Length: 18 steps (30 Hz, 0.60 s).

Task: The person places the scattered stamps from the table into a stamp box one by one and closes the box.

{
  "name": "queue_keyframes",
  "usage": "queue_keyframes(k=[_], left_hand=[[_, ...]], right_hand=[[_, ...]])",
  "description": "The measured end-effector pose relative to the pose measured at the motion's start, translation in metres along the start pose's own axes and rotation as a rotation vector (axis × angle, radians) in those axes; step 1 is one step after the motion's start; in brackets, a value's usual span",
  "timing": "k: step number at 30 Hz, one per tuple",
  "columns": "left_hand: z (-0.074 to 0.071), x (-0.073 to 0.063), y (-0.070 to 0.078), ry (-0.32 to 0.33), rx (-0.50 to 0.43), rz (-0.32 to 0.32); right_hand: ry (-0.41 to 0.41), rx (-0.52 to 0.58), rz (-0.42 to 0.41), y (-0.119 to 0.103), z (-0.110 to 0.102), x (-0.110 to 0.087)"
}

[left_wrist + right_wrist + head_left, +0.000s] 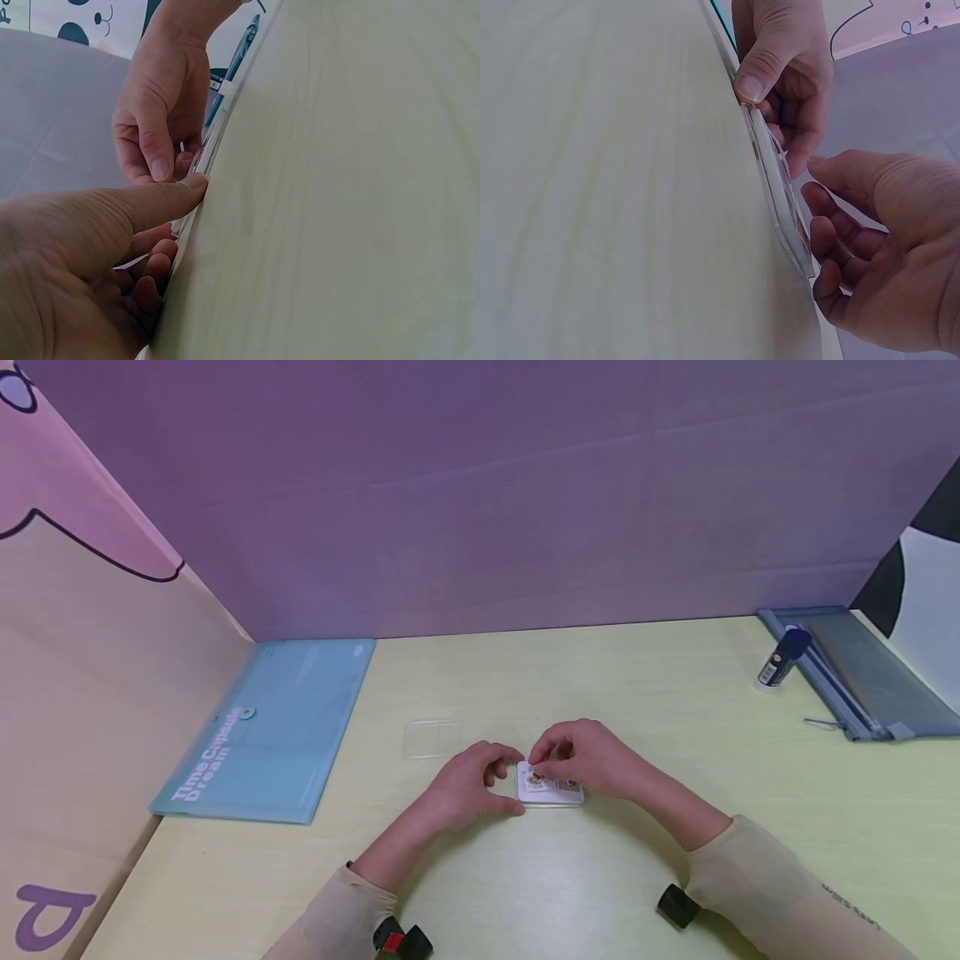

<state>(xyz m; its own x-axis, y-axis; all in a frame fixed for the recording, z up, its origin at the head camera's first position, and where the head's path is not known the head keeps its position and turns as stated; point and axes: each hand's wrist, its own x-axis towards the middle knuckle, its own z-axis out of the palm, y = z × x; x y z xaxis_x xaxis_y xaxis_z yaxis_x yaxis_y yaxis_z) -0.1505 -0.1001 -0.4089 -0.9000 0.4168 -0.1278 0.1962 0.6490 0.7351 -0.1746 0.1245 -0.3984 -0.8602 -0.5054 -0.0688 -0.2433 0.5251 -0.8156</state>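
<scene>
In the head view a small stack of white printed cards (537, 796) with rounded corners lies in a clear plastic base (555, 806). My left hand (472, 785) grips its left end, thumb at the front edge and fingers at the far corner. Over the top of the stack is my right hand (596, 758), fingers bent and thumb close to the index fingertip. In the right wrist view a gap shows between that thumb and index finger, beside a small raised white flap (784, 154) on the stack (778, 180).
A clear plastic lid (431, 740) lies left of the hands. Further left is a blue document folder (292, 735). At the right back, a glue stick (782, 658) stands beside a grey-blue zip pouch (900, 677). A purple partition (525, 510) closes the table's back.
</scene>
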Motion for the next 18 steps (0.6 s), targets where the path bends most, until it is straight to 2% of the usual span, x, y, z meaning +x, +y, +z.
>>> queue_keyframes(k=[18], left_hand=[[-0.0003, 0.0001, 0.0009, -0.011, -0.016, -0.001]], right_hand=[[0.002, -0.021, -0.019, -0.0036, -0.0007, 0.0038]])
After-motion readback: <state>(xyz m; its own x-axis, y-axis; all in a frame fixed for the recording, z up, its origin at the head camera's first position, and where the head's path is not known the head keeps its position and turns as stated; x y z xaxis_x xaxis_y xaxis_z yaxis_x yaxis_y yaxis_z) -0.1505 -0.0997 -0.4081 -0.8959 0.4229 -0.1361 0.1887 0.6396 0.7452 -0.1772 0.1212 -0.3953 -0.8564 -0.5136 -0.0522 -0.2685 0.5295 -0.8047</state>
